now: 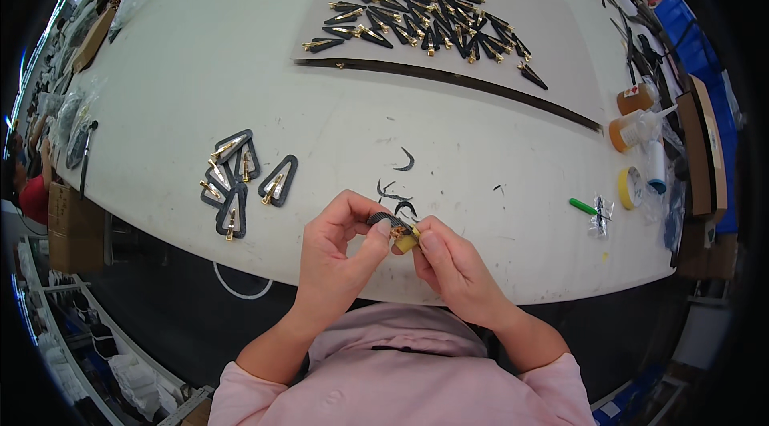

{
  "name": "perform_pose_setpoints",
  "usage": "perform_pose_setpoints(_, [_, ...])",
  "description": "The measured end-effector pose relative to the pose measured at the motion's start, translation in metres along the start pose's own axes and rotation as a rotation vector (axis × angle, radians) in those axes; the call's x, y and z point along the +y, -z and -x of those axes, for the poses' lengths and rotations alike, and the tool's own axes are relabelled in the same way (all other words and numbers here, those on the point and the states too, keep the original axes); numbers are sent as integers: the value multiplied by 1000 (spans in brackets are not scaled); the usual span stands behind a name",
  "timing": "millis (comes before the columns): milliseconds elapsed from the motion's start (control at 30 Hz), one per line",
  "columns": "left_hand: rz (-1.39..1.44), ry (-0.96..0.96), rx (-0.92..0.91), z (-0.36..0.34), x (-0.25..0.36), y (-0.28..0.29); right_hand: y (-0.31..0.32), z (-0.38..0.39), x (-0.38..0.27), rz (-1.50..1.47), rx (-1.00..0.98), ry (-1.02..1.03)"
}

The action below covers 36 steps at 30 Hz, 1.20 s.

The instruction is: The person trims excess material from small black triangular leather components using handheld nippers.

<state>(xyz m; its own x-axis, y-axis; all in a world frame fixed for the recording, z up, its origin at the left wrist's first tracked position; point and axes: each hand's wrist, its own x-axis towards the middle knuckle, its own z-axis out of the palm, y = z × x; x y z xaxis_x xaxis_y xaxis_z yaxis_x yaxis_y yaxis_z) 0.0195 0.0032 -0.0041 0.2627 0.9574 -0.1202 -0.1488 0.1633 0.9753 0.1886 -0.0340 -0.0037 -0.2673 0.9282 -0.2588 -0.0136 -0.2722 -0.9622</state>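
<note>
My left hand (pixel 340 254) and my right hand (pixel 448 262) meet over the near edge of the white table (pixel 264 82). Together they pinch one small black strap piece with a gold clip (pixel 398 229); the left fingers hold its black end, the right fingers its gold end. To the left of my hands lies a small group of black triangular loops with gold clips (pixel 240 182). Just beyond my hands lie a few thin black trimmings (pixel 396 186).
At the far side, a grey mat (pixel 553 42) carries a large heap of black-and-gold clip pieces (pixel 424 10). At the right stand glue bottles (pixel 633 126), tape rolls (pixel 641 182), a green pen (pixel 583 206) and cardboard boxes (pixel 701 154). Bags and boxes line the left edge.
</note>
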Motion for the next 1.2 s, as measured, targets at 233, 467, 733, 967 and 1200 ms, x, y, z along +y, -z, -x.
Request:
perform_pose_setpoints(233, [-33,-8,12,0,-3,1,2,-1,-2,-18,-37,-20])
perform_pose_setpoints(467, [-11,14,21,-1,-2,0,3,-1,0,-13,-32,-14])
perform_pose_setpoints(733, [-28,13,5,0,-1,4,6,-1,-10,-47,-43,-73])
perform_pose_setpoints(967, [-32,31,-8,0,2,5,10,1,-15,-104,-70,-132])
perform_pose_setpoints(1200, [-90,-22,-35,0,3,7,14,1,-13,-81,-88,-133])
